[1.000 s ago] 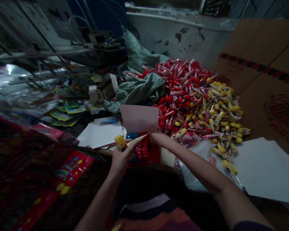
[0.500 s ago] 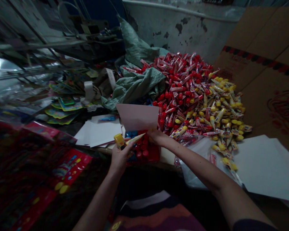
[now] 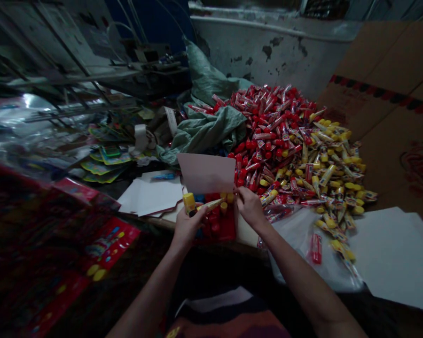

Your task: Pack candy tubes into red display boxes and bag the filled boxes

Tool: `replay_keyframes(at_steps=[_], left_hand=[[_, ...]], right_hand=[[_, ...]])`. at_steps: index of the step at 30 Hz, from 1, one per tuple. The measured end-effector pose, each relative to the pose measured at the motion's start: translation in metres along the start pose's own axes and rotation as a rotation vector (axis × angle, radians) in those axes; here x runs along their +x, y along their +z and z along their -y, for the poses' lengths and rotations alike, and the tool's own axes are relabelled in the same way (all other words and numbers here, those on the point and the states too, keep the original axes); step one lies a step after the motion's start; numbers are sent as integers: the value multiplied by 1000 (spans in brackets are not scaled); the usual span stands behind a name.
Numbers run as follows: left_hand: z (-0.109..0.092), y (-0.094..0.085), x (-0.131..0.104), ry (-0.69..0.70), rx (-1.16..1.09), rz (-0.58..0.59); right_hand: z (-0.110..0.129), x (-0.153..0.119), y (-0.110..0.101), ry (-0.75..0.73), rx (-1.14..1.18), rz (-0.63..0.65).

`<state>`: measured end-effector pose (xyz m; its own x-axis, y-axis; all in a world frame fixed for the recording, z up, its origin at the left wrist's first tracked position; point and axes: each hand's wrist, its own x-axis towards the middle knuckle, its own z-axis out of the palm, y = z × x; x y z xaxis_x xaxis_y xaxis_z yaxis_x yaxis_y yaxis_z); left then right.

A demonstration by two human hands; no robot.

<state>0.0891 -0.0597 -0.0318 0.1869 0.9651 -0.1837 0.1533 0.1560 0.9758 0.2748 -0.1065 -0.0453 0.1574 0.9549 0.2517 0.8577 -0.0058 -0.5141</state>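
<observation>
My left hand [image 3: 186, 228] grips a yellow-capped tube [image 3: 200, 206] lying sideways, cap to the left. My right hand [image 3: 249, 207] pinches the lower right corner of an upright white card flap [image 3: 207, 172]. Below the flap sits a red display box [image 3: 219, 221] with rows of red caps, some yellow and blue ones at the back. The tube's tip is just above these rows. A large heap of wrapped red tubes [image 3: 268, 123] and yellow tubes [image 3: 333, 164] lies right behind my right hand.
White sheets [image 3: 151, 196] lie left of the box and more white sheets [image 3: 396, 256] at right, with one loose red tube [image 3: 316, 248]. A green sack [image 3: 206, 130] lies behind. Red printed cards [image 3: 105, 246] are at left; brown cardboard [image 3: 391, 108] stands at right.
My right hand has drawn back from the box's centre to the flap's right corner. The left hand has lifted the yellow-capped tube slightly. The camera has shifted a little.
</observation>
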Motion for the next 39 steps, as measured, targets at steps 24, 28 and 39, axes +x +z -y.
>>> replay_keyframes(at_steps=[24, 28, 39], left_hand=[[12, 32, 2, 148, 35, 445], [16, 35, 1, 179, 92, 391], [5, 6, 8, 164, 158, 117]], right_hand=[[-13, -37, 10, 195, 1130, -3], [-19, -34, 4, 292, 968, -30], [-48, -16, 9, -101, 191, 55]])
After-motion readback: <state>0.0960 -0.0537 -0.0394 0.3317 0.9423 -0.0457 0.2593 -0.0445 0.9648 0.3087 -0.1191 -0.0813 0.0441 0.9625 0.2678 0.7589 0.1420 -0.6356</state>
